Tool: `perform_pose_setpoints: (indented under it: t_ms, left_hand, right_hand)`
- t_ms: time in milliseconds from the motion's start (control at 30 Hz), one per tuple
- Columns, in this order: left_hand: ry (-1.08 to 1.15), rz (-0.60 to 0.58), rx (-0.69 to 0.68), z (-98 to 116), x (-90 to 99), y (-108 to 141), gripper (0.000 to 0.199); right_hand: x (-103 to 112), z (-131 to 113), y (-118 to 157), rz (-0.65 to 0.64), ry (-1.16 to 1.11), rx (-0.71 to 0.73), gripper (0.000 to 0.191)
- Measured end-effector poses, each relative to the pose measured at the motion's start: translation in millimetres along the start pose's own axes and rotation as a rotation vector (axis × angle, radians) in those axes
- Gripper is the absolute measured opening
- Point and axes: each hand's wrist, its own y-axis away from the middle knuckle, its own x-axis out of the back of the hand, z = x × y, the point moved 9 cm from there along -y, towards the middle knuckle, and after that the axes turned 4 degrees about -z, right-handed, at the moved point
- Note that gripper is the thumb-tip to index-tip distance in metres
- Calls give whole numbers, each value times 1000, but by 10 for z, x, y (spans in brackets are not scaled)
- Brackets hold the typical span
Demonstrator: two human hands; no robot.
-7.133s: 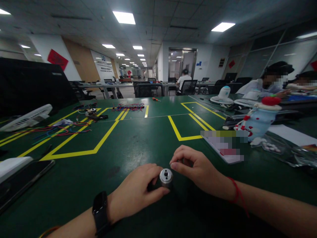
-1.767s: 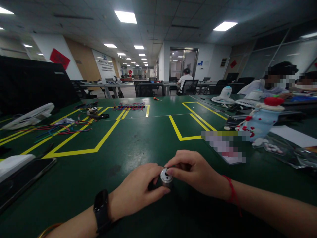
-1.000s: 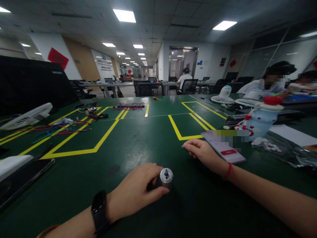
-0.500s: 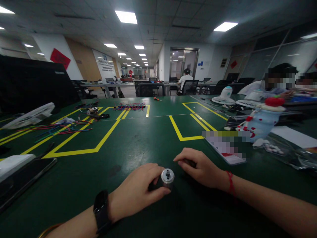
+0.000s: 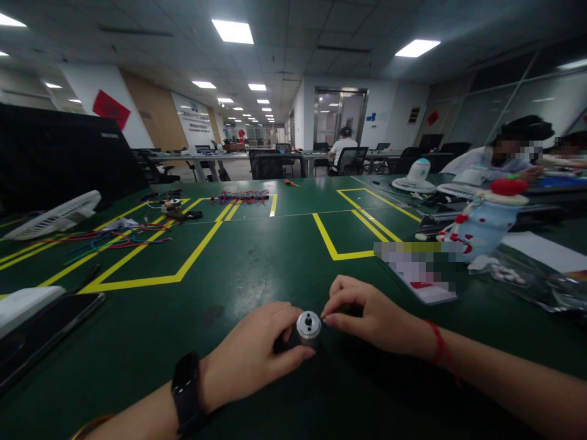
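My left hand (image 5: 261, 342) has its thumb and fingers wrapped round a small silver metal motor (image 5: 309, 327). The motor's round end faces up, with a dark shaft at its centre and small holes beside it. Just to the right is my right hand (image 5: 367, 313), its thumb and index fingertip pinched together close to the motor's rim. A tiny pale speck shows at that pinch, too small to name. The left fingers and the motor's body partly hide each other.
Yellow tape lines mark the green table (image 5: 257, 263). A phone (image 5: 50, 336) lies at left, a printed card (image 5: 424, 284) and a blue bottle (image 5: 486, 226) at right. Wires (image 5: 123, 235), a screwdriver (image 5: 291, 183) and fan parts (image 5: 415, 178) lie farther off. A person (image 5: 499, 153) sits at right.
My right fingertips have drawn together and stand nearer the motor's rim. My left hand has barely moved, and the motor's end face is turned slightly, its holes showing more plainly.
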Motion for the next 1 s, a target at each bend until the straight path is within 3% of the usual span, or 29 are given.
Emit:
perform_pose_setpoints:
  t_ms: [133, 267, 367, 467, 600, 700, 833, 1000]
  left_hand:
    - [-6, 0, 14, -28, -9, 14, 21]
    - [-2, -5, 13, -41, -18, 10, 22]
    - [8, -10, 2, -28, -15, -2, 22]
    - [14, -21, -1, -14, -19, -7, 19]
    - [14, -17, 5, -13, -22, 8, 17]
    - [15, -16, 0, -14, -25, 12, 18]
    - [16, -17, -2, -15, -24, 1, 17]
    - [16, -10, 7, -21, -25, 5, 18]
  right_hand:
    - [-155, 66, 50, -152, 147, 5, 11]
    - [-106, 43, 43, -147, 67, -1, 15]
    - [157, 183, 25, 34, -122, -91, 20]
    - [434, 529, 65, 288, -244, -255, 24]
    - [492, 841, 91, 380, -267, -358, 29]
    - [432, 812, 76, 327, -250, -343, 27]
    - [318, 571, 52, 172, -119, -282, 24]
    - [-34, 152, 28, -126, 176, -13, 22]
